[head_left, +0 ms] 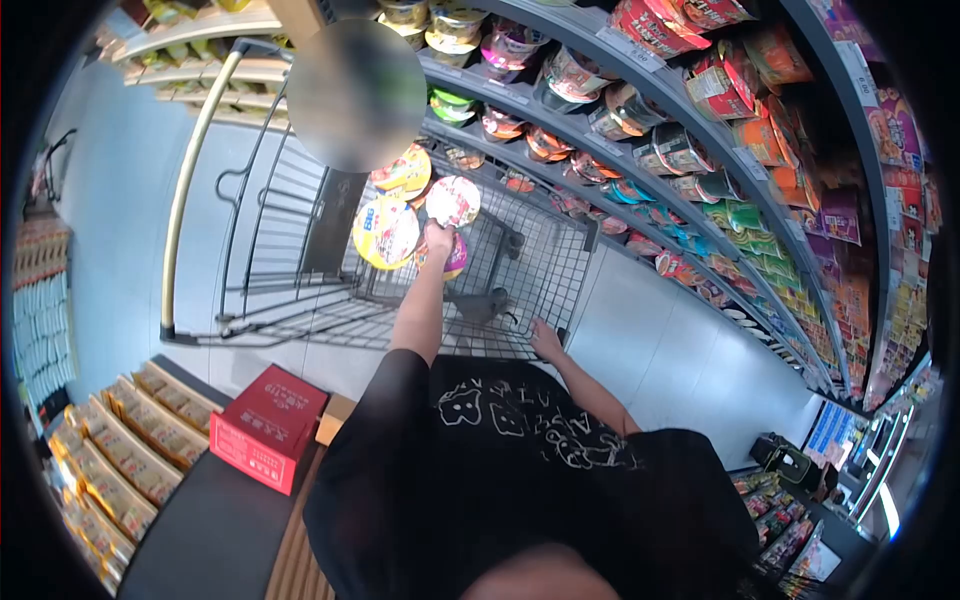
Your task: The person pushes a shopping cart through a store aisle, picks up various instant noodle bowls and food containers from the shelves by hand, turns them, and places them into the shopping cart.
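My left hand [437, 240] reaches into the shopping cart [585, 240], its fingers closed on the near edge of an instant noodle bowl [453, 200] with a white and red lid. Right beside that bowl are a yellow-rimmed noodle bowl [385, 232] and an orange-yellow one [404, 172]. A purple-and-yellow bowl [457, 258] shows partly from under my left hand. Down at the cart's near rim, my right hand [545, 340] is closed on the wire edge, though its fingertips are hard to see.
Curved shelves [600, 150] of noodle bowls and packets run along the far and right sides. A red box [270, 425] lies on a dark surface at lower left, near rows of yellow packets [130, 450]. A blurred disc covers part of the top.
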Demonstrator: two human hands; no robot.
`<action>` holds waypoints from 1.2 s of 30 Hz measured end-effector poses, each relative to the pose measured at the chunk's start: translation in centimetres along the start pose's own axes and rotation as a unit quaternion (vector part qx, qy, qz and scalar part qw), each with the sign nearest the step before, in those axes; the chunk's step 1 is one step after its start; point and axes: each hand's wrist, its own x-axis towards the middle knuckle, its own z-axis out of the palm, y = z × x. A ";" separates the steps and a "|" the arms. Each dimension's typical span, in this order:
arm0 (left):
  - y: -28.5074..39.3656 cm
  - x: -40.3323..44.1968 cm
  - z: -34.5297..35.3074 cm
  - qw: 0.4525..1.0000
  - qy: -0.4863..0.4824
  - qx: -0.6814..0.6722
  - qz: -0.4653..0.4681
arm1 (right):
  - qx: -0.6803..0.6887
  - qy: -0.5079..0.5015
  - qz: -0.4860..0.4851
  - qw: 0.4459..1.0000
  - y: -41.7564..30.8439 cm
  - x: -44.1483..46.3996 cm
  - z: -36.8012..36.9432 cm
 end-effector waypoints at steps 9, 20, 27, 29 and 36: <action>-0.7 5.7 4.0 0.983 -0.107 0.032 -0.147 | 0.154 0.114 0.089 0.977 0.1 -3.2 -0.7; 1.9 -0.1 1.0 0.976 -0.034 0.169 0.131 | 0.147 0.164 0.028 0.975 0.9 -4.9 3.5; 5.1 -4.0 -0.2 0.980 -0.164 -0.066 0.087 | 0.241 0.257 -0.065 0.934 -3.7 -2.9 -1.1; 13.3 -10.0 -5.3 0.911 -0.334 -0.236 -0.051 | 0.287 0.276 -0.112 0.910 -7.2 -3.2 -5.5; 23.2 -23.3 -13.5 0.898 -0.410 -0.150 0.061 | 0.483 0.171 -0.286 0.810 -15.5 -9.4 -17.1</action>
